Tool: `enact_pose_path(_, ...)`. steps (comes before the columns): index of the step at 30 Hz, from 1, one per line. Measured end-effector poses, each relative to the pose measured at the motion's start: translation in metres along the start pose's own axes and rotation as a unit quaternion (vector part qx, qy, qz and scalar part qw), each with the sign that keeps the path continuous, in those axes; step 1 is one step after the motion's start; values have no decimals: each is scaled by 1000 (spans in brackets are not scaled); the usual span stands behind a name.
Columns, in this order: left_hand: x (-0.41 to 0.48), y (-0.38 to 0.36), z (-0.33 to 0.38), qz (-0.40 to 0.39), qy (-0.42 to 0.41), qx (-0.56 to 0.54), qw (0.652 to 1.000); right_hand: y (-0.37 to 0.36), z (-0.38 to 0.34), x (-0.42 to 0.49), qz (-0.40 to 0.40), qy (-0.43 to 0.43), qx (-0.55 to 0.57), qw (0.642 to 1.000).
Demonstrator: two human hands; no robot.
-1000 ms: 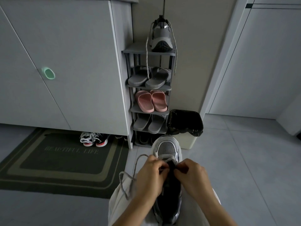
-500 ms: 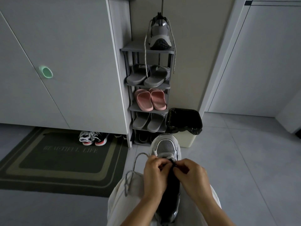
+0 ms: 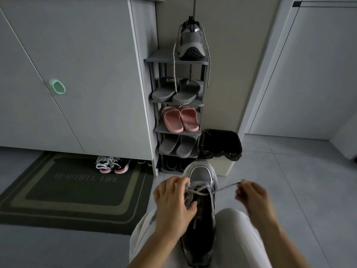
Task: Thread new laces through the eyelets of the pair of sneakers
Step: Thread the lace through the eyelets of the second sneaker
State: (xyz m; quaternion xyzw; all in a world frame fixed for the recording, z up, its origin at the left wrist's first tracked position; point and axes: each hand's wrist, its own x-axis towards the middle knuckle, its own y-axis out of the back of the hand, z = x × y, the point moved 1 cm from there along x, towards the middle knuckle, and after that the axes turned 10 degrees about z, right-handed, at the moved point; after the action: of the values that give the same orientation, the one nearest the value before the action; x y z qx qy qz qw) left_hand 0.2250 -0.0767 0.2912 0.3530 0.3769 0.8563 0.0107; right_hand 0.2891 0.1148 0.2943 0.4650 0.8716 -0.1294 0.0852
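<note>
- One grey sneaker [image 3: 201, 176] is held on the lap between thighs in light trousers [image 3: 235, 229], toe pointed away toward the shoe rack [image 3: 173, 59].
- Left hand [image 3: 173, 202]: fingers [image 3: 173, 183] are curled round the sneaker's left side at the eyelets, thumb pressed near the tongue.
- Right hand [image 3: 253, 196], blurred: the end of the grey lace [image 3: 225, 188] is pinched in the fingers, out to the right of the sneaker.
- Lace is drawn taut from the right-side eyelets to that hand; crossings are seen over the front of the tongue.
- Second sneaker [image 3: 191, 42] is stood on the rack's top shelf, its hanging laces [image 3: 174, 74] dropped down both sides.
- Lower shelves are filled with grey slides [image 3: 189, 91], pink slides [image 3: 180, 118] and more grey ones.
- Bin [image 3: 220, 144] with black liner is set just right of the rack.
- Doormat [image 3: 77, 186] is laid on the floor at left; black-and-white sneakers [image 3: 112, 165] are tucked at its far edge under the cabinet [image 3: 87, 74].
</note>
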Motion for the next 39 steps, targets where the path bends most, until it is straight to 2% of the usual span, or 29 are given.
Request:
enact_pose_path(2, -2, 5, -8, 33, 20, -15, 999, 17, -13, 22, 69, -57, 125, 988)
enact_pose_path(4, -3, 7, -9, 49, 21, -7, 999, 36, -23, 41, 137, -110, 250, 952)
enact_pose_path(5, -3, 7, -8, 51, 16, -1, 999, 45, -28, 46, 160, -109, 273, 943)
enact_pose_path(7, -6, 5, -8, 36, 22, -24, 999, 50, -35, 47, 72, -183, 366, 910)
enact_pose_path(9, -6, 6, -12, -4, 72, -110, 991, 50, -22, 49, 72, -194, 336, 919)
enact_pose_path(10, -5, 8, -15, -30, 115, -173, 978, 45, -8, 49, 89, -155, 317, 931)
enact_pose_path(11, -1, 9, -20, -45, 167, -222, 960, 39, 5, 49, 111, -167, 262, 944)
enact_pose_path(13, 5, 4, -38, -48, 256, -253, 932, 15, 12, 30, 58, -212, 119, 968)
enact_pose_path(15, 10, -5, -57, -71, 316, -220, 920, -1, 13, 9, -19, -180, -84, 980)
enact_pose_path(17, 13, -13, -64, -117, 361, -219, 899, -15, 7, -8, -95, -152, -205, 962)
enact_pose_path(18, 14, -16, -62, -135, 373, -231, 888, -19, 5, -13, -123, -155, -231, 953)
enact_pose_path(19, 15, -19, -59, -145, 373, -239, 885, -23, 3, -17, -141, -152, -243, 948)
enact_pose_path(21, 20, -23, -51, -137, 362, -249, 888, -29, 6, -20, -148, -123, -205, 960)
enact_pose_path(23, 22, -27, -47, -109, 365, -245, 892, -31, 14, -20, -127, -114, -119, 978)
enact_pose_path(26, 18, -31, -43, -87, 357, -241, 898, -29, 15, -9, -48, -122, 48, 990)
enact_pose_path(27, 16, -32, -42, -83, 353, -244, 899, -23, 11, 1, -16, -134, 114, 984)
enact_pose_path(29, 13, -33, -41, -72, 351, -252, 899, -5, -1, 28, 54, -164, 260, 950)
enact_pose_path(31, 13, -33, -42, -69, 369, -261, 889, 15, -13, 54, 129, -162, 346, 915)
enact_pose_path(33, 12, -33, -45, -77, 385, -292, 872, 21, -12, 65, 154, -173, 329, 916)
enact_pose_path(34, 11, -31, -46, -96, 378, -306, 868, 15, -6, 64, 136, -194, 295, 926)
enact_pose_path(37, 7, -22, -41, -192, 322, -343, 861, -11, 14, 35, -4, -242, 131, 961)
enact_pose_path(39, 4, -19, -39, -227, 300, -376, 847, -23, 18, 12, -79, -212, -15, 974)
